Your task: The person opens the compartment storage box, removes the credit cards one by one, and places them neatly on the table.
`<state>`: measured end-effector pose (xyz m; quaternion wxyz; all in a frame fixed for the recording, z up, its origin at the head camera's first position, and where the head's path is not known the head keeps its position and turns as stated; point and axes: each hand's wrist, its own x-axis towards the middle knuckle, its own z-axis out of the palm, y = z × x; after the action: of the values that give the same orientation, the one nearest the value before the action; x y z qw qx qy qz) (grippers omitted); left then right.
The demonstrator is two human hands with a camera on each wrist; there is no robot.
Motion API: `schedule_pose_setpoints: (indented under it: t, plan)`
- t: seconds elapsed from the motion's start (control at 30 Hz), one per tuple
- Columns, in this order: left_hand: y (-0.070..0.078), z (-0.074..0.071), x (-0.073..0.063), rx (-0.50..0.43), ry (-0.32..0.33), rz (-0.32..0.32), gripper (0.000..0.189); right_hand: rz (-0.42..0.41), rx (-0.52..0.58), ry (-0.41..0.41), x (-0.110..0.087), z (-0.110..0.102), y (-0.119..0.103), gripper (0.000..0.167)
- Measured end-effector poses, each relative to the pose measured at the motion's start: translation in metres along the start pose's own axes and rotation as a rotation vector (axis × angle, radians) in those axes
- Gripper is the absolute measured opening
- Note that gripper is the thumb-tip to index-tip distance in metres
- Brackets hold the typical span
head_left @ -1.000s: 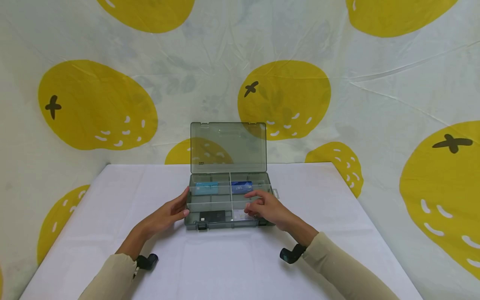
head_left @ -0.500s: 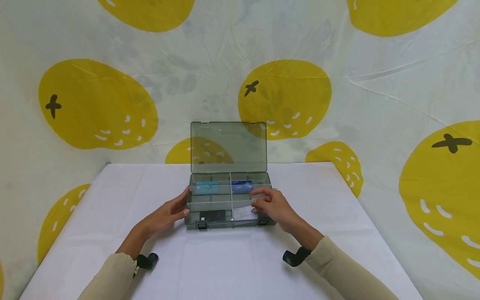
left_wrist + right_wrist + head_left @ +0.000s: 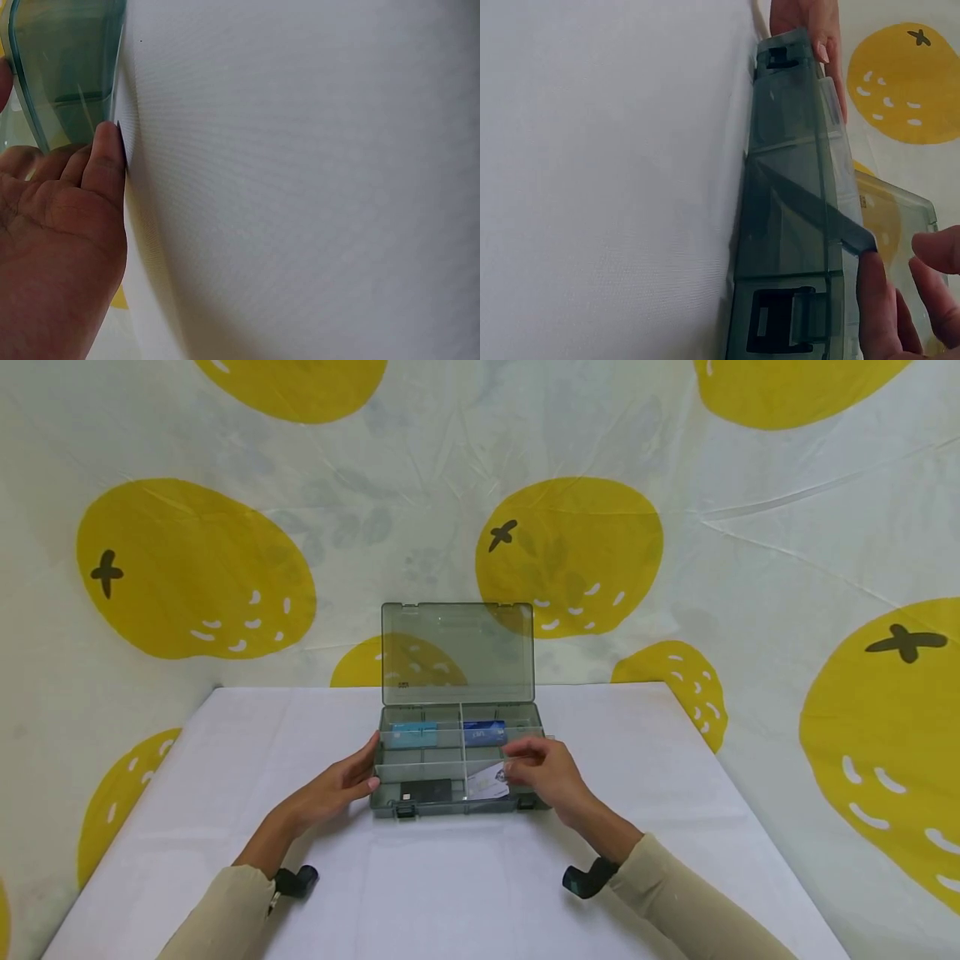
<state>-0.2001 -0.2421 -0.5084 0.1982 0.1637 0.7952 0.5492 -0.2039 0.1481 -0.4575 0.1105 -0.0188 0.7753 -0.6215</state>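
A smoky see-through divider box (image 3: 435, 807) stands on the table with its lid up. My left hand (image 3: 341, 785) rests against the box's left side, fingers extended along the wall, thumb close to the front corner. Over the front right compartment, my right hand (image 3: 551, 777) holds the right end of a white card (image 3: 486, 783) with its fingertips. That card slants in the right wrist view, its raised end at the fingers (image 3: 876, 300) and its other end down in the box. In the front left compartment lies a black card (image 3: 426, 791).
Behind them, a light blue card (image 3: 414, 735) and a dark blue card (image 3: 484, 732) lie in the back compartments. The raised lid (image 3: 457, 652) stands at the rear. A white cloth covers the table (image 3: 420, 893); a fruit-patterned curtain (image 3: 420, 527) hangs behind.
My right hand has shifted slightly right, away from over the white card. The card's right end has risen, leaving it tilted. My left hand has stayed in place.
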Motion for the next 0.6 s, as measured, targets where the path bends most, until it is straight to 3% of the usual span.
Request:
schedule_pose_setpoints:
  t: [0.23,0.6]
  plan:
    - [-0.0013,-0.0006,-0.0001,0.002,-0.002,-0.001,0.087,-0.041,-0.128,-0.04,-0.0002,0.0043,0.0011,0.027]
    - [-0.001,0.0,0.0005,0.006,0.001,-0.008,0.088,-0.034,-0.176,-0.062,0.0009,0.0016,0.0009,0.022]
